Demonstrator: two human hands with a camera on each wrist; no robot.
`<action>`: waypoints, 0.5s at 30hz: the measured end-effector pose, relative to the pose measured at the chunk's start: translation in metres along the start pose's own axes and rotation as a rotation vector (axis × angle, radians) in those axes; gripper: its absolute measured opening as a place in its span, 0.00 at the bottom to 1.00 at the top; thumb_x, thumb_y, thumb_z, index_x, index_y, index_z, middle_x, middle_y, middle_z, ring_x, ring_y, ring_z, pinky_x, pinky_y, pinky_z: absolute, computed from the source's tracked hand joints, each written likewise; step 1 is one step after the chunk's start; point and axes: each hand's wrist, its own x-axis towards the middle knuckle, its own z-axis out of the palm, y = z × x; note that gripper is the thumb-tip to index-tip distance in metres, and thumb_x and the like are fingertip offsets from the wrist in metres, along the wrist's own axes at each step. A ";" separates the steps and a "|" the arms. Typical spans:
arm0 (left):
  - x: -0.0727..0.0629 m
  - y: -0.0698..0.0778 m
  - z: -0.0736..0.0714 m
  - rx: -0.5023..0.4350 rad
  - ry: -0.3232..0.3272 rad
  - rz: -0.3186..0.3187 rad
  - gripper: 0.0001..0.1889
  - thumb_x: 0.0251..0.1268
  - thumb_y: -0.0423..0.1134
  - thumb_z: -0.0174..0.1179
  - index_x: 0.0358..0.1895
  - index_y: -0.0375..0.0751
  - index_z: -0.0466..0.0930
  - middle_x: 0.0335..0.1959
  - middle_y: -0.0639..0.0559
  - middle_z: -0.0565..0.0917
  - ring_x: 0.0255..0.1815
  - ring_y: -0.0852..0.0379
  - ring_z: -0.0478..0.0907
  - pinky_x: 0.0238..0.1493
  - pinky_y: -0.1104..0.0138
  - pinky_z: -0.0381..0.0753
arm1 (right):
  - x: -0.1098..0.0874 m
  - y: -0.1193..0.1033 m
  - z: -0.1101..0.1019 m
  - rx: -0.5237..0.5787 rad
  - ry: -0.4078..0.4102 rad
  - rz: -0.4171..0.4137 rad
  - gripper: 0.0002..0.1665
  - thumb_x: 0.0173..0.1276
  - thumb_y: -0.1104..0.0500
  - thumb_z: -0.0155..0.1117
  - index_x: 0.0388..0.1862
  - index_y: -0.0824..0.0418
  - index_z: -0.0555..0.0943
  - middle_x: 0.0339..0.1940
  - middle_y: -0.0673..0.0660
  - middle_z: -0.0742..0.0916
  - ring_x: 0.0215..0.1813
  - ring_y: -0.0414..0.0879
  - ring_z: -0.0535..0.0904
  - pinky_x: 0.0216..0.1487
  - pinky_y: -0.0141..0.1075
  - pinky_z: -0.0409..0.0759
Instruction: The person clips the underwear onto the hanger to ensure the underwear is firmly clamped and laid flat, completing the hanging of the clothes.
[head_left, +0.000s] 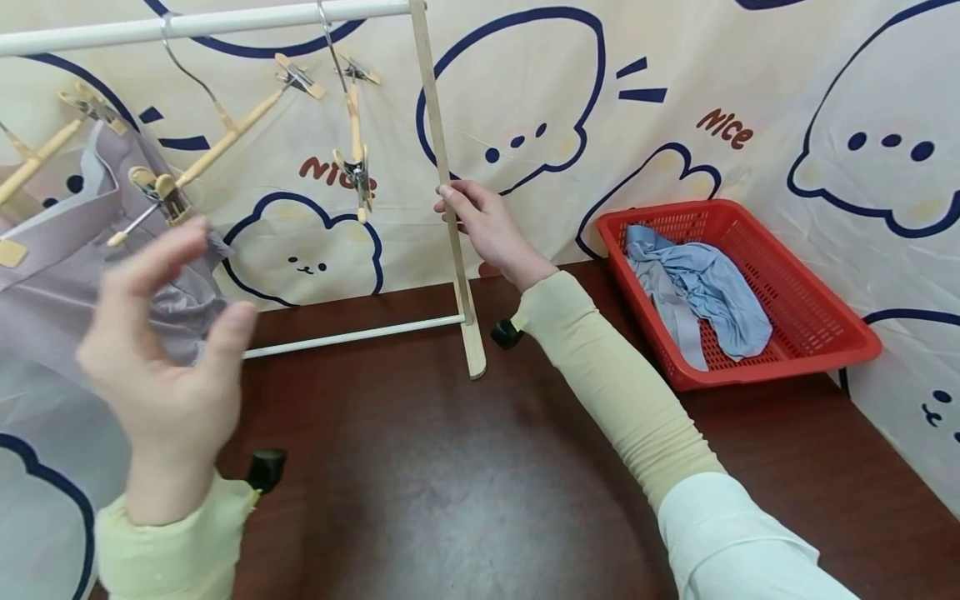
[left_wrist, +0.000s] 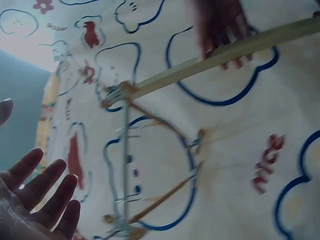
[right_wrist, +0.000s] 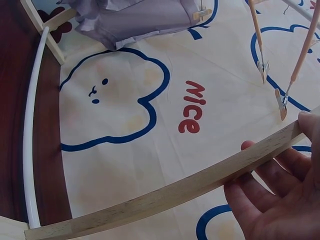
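Note:
My right hand (head_left: 487, 229) grips the upright wooden post (head_left: 442, 133) of a clothes rack, thumb on one side and fingers round the other, as the right wrist view also shows. My left hand (head_left: 165, 342) is raised in front of the rack's left part, its thumb and fingers apart and nothing between them. Behind it a lilac garment (head_left: 67, 225) hangs by clips from a wooden hanger (head_left: 45, 158). Two bare clip hangers hang from the white top rail (head_left: 225, 21): one hanger (head_left: 232, 133) in the middle, another hanger (head_left: 354, 125) near the post.
On the right of the dark brown table (head_left: 420, 467) stands a red plastic basket (head_left: 810, 317) holding light blue cloth (head_left: 712, 283). A white lower bar (head_left: 360, 333) joins the rack's wooden foot (head_left: 472, 346). A cloth with cartoon prints (head_left: 517, 83) hangs behind.

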 end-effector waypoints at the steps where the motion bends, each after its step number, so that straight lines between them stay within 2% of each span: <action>1: -0.006 0.000 0.003 0.010 -0.046 -0.011 0.38 0.52 0.61 0.76 0.51 0.27 0.84 0.52 0.37 0.86 0.55 0.48 0.81 0.64 0.62 0.71 | 0.000 0.000 0.000 -0.003 0.002 0.000 0.26 0.83 0.47 0.52 0.69 0.62 0.75 0.53 0.59 0.85 0.59 0.49 0.79 0.64 0.39 0.74; 4: -0.023 0.000 0.007 0.045 -0.198 -0.062 0.35 0.62 0.57 0.71 0.58 0.28 0.82 0.57 0.39 0.84 0.59 0.51 0.79 0.65 0.63 0.70 | 0.000 -0.001 0.000 -0.004 0.001 0.003 0.26 0.83 0.47 0.52 0.69 0.62 0.75 0.53 0.58 0.85 0.59 0.47 0.80 0.63 0.39 0.75; 8: -0.037 -0.003 0.012 0.081 -0.350 -0.141 0.26 0.66 0.41 0.70 0.64 0.31 0.79 0.62 0.43 0.82 0.63 0.54 0.75 0.65 0.66 0.67 | 0.001 -0.001 0.000 0.005 0.001 0.004 0.26 0.83 0.48 0.52 0.69 0.63 0.74 0.54 0.59 0.85 0.60 0.50 0.79 0.63 0.39 0.75; 12: -0.049 -0.012 0.018 0.095 -0.442 -0.208 0.29 0.61 0.27 0.70 0.67 0.34 0.76 0.66 0.45 0.79 0.67 0.55 0.73 0.65 0.67 0.65 | 0.000 -0.001 -0.002 0.022 -0.004 0.006 0.27 0.83 0.49 0.52 0.71 0.64 0.73 0.57 0.60 0.85 0.61 0.48 0.78 0.62 0.37 0.75; 15: -0.058 -0.026 0.021 0.094 -0.484 -0.227 0.31 0.60 0.26 0.71 0.69 0.37 0.75 0.68 0.47 0.77 0.68 0.55 0.72 0.66 0.66 0.65 | -0.004 -0.002 -0.006 0.026 -0.002 0.018 0.29 0.83 0.47 0.52 0.74 0.62 0.71 0.62 0.58 0.82 0.64 0.46 0.77 0.64 0.38 0.74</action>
